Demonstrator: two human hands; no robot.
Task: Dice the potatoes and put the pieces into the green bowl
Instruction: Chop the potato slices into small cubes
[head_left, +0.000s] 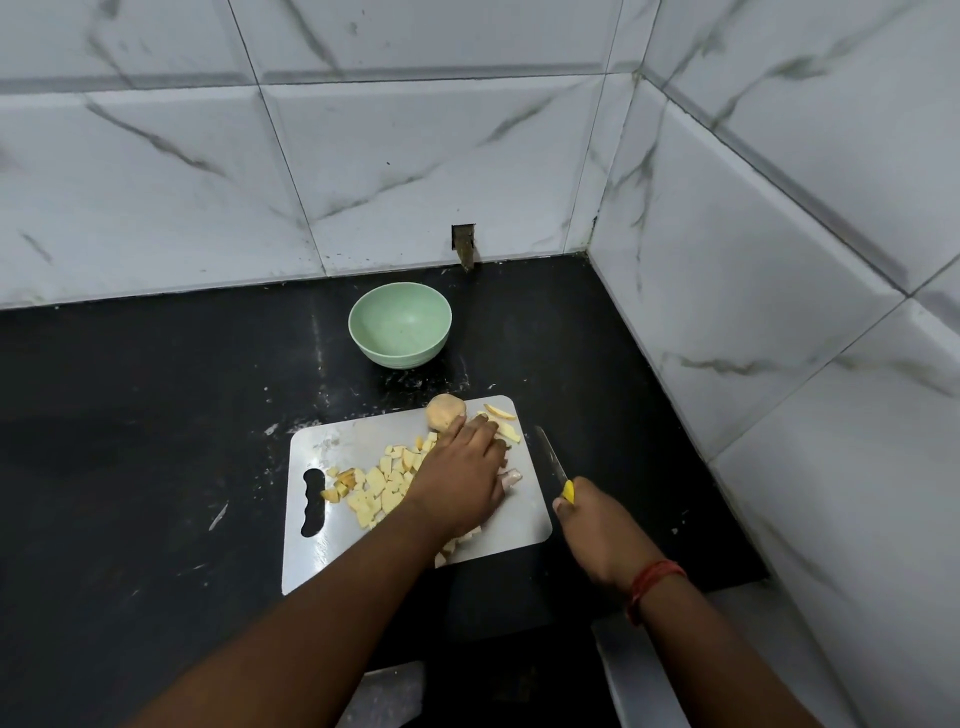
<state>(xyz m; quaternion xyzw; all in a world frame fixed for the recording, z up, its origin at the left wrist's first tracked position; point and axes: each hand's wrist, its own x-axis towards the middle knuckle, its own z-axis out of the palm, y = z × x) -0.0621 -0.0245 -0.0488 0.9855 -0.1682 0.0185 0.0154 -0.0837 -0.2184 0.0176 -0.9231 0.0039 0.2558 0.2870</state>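
Note:
A steel cutting board (337, 545) lies on the black counter. Several pale yellow potato pieces (376, 491) are heaped on its left half, and a few strips (506, 423) lie at its far right corner. A whole unpeeled potato (444, 413) sits at the board's far edge. My left hand (462, 478) lies palm down over the middle of the board, fingers stretched towards the potato and strips. My right hand (597, 525) grips a yellow-handled knife (553, 460) just off the board's right edge, blade pointing away. The green bowl (400, 325) stands empty behind the board.
Tiled walls close the counter at the back and the right, forming a corner (589, 254). A small dark hole in the wall (464, 244) sits behind the bowl. The counter's front edge (675, 587) drops off beside my right wrist.

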